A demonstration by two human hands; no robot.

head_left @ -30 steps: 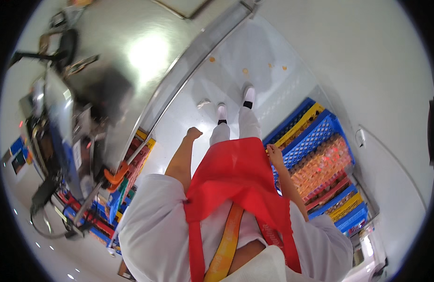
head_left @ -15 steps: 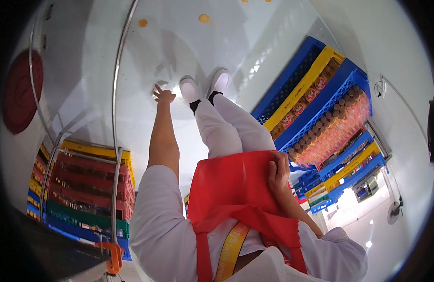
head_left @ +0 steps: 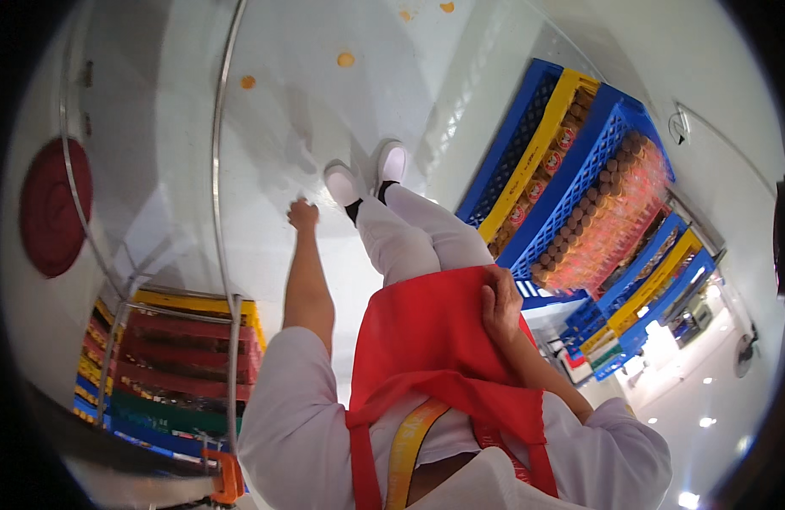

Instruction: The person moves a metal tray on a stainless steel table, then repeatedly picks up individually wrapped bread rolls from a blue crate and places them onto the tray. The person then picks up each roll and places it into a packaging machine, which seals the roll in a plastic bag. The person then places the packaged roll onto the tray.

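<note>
My left arm stretches down over the white floor [head_left: 265,170], and my left hand [head_left: 303,214] is a little short of my white shoes [head_left: 341,184]. Its fingers are curled in, and whether anything is inside them is hidden. My right hand [head_left: 501,302] lies against the right edge of the red apron [head_left: 422,327], over my thigh, with fingers loosely stretched and nothing visible in them. Ahead on the floor are flat, round orange-yellow pieces, one [head_left: 248,82] to the left and another [head_left: 346,59] nearer the middle.
Stacked blue and yellow crates [head_left: 529,161] with packaged goods stand at right; more crates [head_left: 176,357] are at left. A bent metal rail [head_left: 216,161] rises between me and a dark red round lid [head_left: 56,208]. An orange plastic piece [head_left: 229,476] sits at lower left.
My left hand has drawn back slightly toward me, and its spread fingers have curled in. My right hand stays on the apron. The whole view has shifted a little.
</note>
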